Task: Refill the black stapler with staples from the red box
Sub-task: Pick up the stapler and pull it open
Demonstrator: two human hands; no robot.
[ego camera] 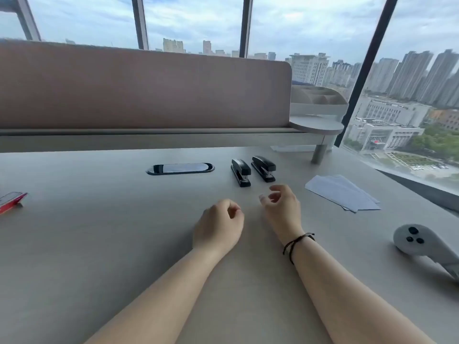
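Two black staplers lie side by side on the grey desk, both closed: the left stapler (241,172) and the right stapler (263,168). My left hand (218,225) rests on the desk below them, fingers curled into a loose fist with nothing in it. My right hand (282,207) hovers just below the right stapler, fingers bent and apart, empty; a dark cord bracelet is on its wrist. At the far left edge a red object (11,201) lies partly cut off; I cannot tell whether it is the staple box.
White paper sheets (344,192) lie at the right. A grey handheld controller (422,244) sits at the right front. A black oval cable port (180,168) is set in the desk. A brown divider panel (139,88) and a round shelf (318,125) stand behind.
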